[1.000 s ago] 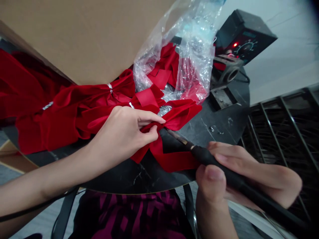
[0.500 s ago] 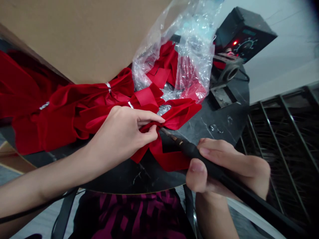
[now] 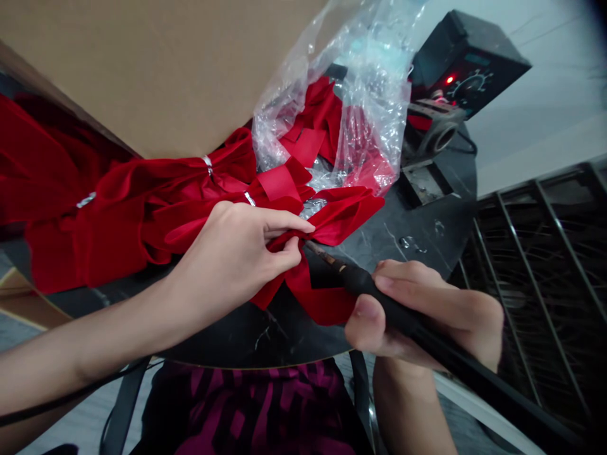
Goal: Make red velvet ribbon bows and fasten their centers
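Note:
My left hand [image 3: 237, 253] pinches the gathered middle of a red ribbon bow [image 3: 332, 221] between thumb and forefinger on the dark marble table [image 3: 417, 240]. My right hand [image 3: 427, 316] grips the black handle of a soldering iron [image 3: 379, 294] like a pen. Its metal tip points left and touches the bow right at my left fingertips. The bow's tails [image 3: 322, 300] hang toward the table's front edge under the iron.
A heap of finished red bows [image 3: 118, 215] lies left, under a brown cardboard sheet [image 3: 156, 69]. A clear plastic bag [image 3: 360, 95] with more red pieces stands behind. A black soldering station [image 3: 469, 63] with a red light and its stand [image 3: 436, 136] are at the back right.
My right hand has slid left and slightly up with the iron, bringing its tip in to the bow's pinched middle. My left hand has held still.

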